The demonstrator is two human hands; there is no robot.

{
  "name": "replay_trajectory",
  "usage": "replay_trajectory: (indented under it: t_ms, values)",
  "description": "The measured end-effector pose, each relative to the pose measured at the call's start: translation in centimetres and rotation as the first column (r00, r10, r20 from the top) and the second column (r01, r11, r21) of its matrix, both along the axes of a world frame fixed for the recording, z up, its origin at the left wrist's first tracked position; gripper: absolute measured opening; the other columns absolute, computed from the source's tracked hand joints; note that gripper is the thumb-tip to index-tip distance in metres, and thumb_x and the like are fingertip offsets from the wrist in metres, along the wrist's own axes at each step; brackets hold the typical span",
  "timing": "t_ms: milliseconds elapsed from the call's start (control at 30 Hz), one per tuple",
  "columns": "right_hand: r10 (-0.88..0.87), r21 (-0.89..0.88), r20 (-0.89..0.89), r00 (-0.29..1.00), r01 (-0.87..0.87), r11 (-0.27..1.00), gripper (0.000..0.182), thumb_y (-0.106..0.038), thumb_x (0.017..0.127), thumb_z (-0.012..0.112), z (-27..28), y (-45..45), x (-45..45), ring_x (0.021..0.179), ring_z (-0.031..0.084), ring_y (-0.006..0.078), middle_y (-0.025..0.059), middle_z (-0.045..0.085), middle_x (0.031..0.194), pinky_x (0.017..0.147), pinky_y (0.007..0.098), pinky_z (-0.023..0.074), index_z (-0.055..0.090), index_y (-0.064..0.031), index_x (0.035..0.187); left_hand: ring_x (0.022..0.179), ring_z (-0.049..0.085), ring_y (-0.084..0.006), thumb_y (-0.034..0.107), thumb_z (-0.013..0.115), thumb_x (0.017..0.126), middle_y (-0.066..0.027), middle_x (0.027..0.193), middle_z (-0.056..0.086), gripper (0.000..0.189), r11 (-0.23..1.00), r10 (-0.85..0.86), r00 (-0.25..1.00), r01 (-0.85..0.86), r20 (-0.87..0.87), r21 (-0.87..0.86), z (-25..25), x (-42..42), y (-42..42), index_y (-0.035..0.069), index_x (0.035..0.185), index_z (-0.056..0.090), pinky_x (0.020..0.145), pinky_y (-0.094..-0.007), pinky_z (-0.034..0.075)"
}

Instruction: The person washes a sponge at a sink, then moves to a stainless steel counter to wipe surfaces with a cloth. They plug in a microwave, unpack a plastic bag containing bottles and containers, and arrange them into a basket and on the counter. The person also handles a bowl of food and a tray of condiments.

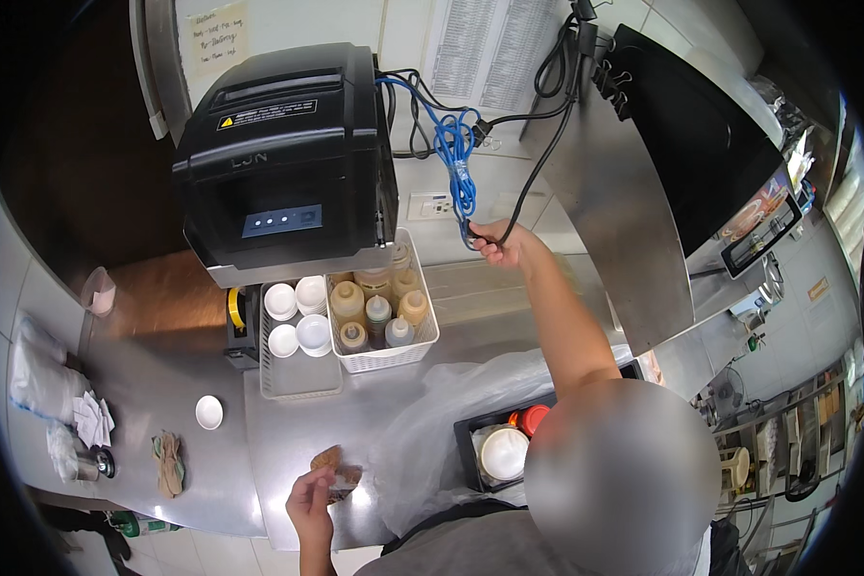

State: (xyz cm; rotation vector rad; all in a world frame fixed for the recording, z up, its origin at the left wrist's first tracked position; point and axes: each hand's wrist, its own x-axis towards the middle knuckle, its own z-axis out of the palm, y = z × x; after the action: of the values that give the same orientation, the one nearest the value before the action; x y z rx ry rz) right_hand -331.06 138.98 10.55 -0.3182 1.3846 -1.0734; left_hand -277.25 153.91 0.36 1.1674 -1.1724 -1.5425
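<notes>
My right hand [500,245] is raised at the wall, its fingers closed around a black cable [529,183] just below a bundled blue cable [457,158]. Low in the picture, my left hand [311,493] is over the steel counter [288,432], thumb and fingertips pinched together. Its fingertips overlap a small clear bag or wrap with brown contents [344,475]; whether they grip it is unclear. Left of the cables stands a black receipt printer [281,158], with several cables running from its side. A wall socket [430,206] lies left of my right hand.
Below the printer are a white basket of squeeze bottles [381,360] and a tray with small white bowls [301,385]. A single bowl [209,412] and a crumpled cloth [168,464] lie left. A black bin [468,446] holds containers; a steel shelf [619,237] projects at right.
</notes>
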Motion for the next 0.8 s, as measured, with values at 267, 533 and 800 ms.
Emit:
replay_trajectory:
  t_ms: [267,533,800]
  values:
    - [0.327,0.112,-0.336,0.883,-0.307,0.945,0.027,-0.03,0.093,0.056,0.1,-3.4,-0.3,0.036,0.026,0.0039,-0.0043,0.042,0.053,0.034,0.0217,0.0179,0.057,-0.0046,0.101,0.085,0.061,-0.0148,0.013,0.059,0.092,-0.0091,0.092,0.066,0.017,0.999,0.031,0.999,-0.031,0.027,0.009,-0.9,-0.3,-0.1,-0.002,0.101,0.061,0.082,-0.0286,0.048]
    - [0.249,0.004,-0.508,0.824,-0.287,0.958,0.029,-0.034,0.089,0.058,0.4,-3.0,1.2,0.035,0.028,0.0049,-0.0033,0.044,0.052,0.032,0.0229,0.0163,0.057,-0.0056,0.094,0.086,0.062,-0.016,0.011,0.057,0.092,-0.0099,0.094,0.066,0.017,1.0,0.013,0.999,-0.013,0.039,0.011,-1.4,-0.7,-0.8,-0.002,0.102,0.06,0.082,-0.0292,0.049]
    - [0.247,0.013,-0.549,0.798,-0.288,0.958,0.023,-0.031,0.087,0.057,0.1,-4.4,0.9,0.035,0.029,0.005,-0.0025,0.045,0.052,0.033,0.0238,0.0178,0.058,-0.0081,0.087,0.087,0.061,-0.0153,0.005,0.054,0.092,-0.0093,0.096,0.066,0.015,0.999,0.019,0.999,-0.02,0.029,0.049,-0.6,-1.1,-1.3,-0.002,0.102,0.062,0.083,-0.0277,0.047]
